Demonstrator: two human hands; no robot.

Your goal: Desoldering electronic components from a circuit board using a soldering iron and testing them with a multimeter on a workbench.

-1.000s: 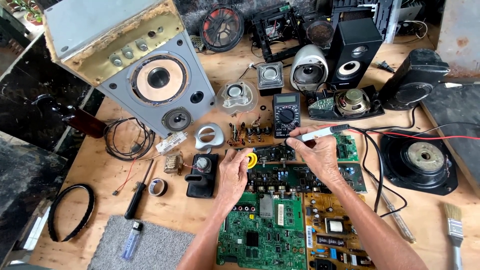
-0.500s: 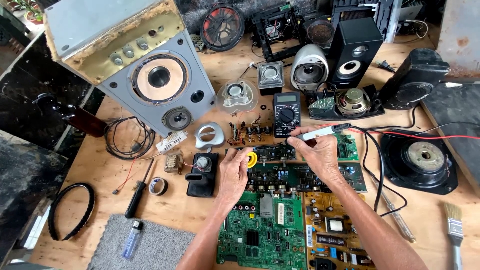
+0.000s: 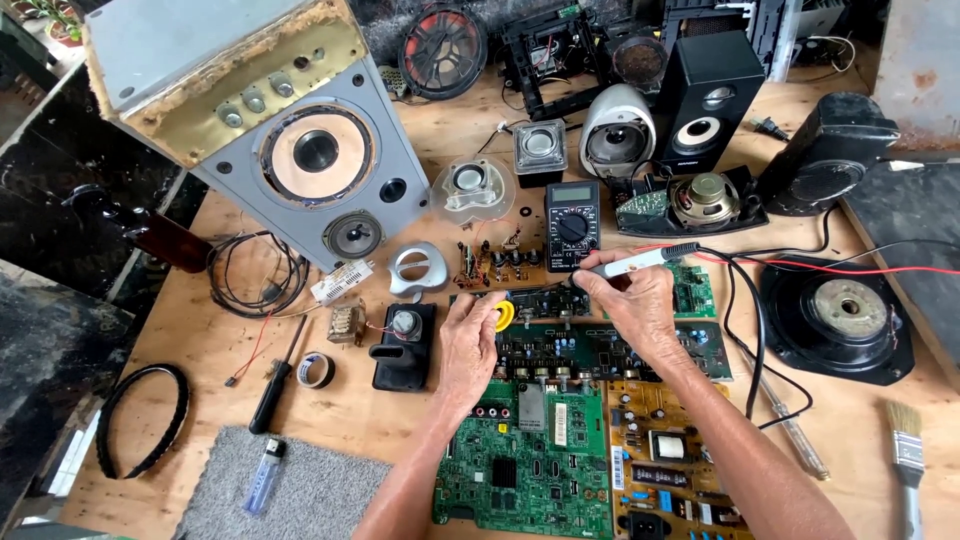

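Little has shifted: our right hand (image 3: 640,300) still pinches the light, stiff soldering iron (image 3: 640,262) by its handle, left hand (image 3: 468,345) pressing open-fingered on the fragile dark circuit board (image 3: 560,345) mid-table.

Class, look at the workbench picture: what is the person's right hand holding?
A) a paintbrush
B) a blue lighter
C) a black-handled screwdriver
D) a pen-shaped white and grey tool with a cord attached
D: the right hand grips the pen-shaped tool over the dark circuit board, while the paintbrush, lighter and screwdriver lie untouched on the table.
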